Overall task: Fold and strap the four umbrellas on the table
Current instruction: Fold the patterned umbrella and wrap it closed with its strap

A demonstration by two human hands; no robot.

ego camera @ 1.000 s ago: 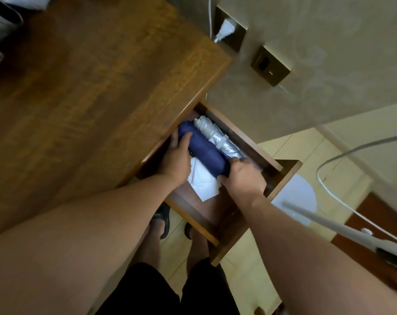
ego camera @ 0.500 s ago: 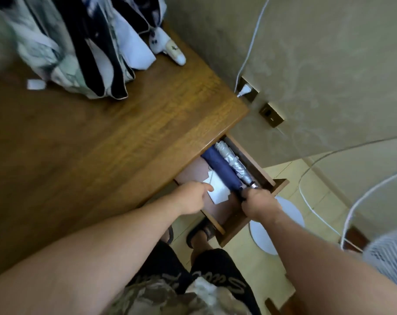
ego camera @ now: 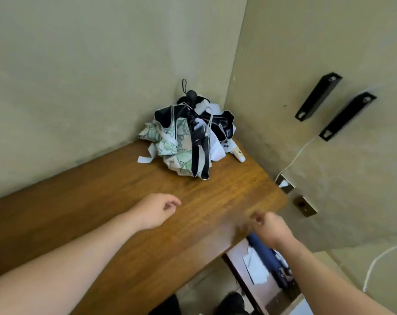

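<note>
- Umbrellas, head view: an unfolded heap (ego camera: 188, 137) sits in the far corner of the wooden table (ego camera: 102, 201), upper centre of frame, where two beige walls meet. How many umbrellas make up the heap, I cannot tell.
- Heap fabric: a green-and-white floral canopy (ego camera: 170, 144) on its left side, black-and-white panels (ego camera: 202, 153) draped down the front.
- A black handle with a wrist loop (ego camera: 191, 94) sticks up from the top of the heap; a white handle tip (ego camera: 239, 155) pokes out at its lower right, resting on the table.
- A loose white strap (ego camera: 145, 159) trails onto the wood at the heap's lower left.
- Folded navy umbrella (ego camera: 264, 253) lies in the open drawer (ego camera: 240, 273) under the table's near right corner, lower right of frame, beside a white paper (ego camera: 255, 267).
- Left hand (ego camera: 155, 211): centre of frame, above the table, fingers loosely curled, holding nothing.
- Right hand (ego camera: 271, 227): just right of the left, over the table's near edge and the drawer, fingers loosely curled, nothing in them.
- Both hands well apart from the heap.
- Right wall: two black brackets (ego camera: 334, 105), a white cable (ego camera: 297, 155) running to a socket (ego camera: 284, 184), a second socket plate (ego camera: 304, 205) just below.
</note>
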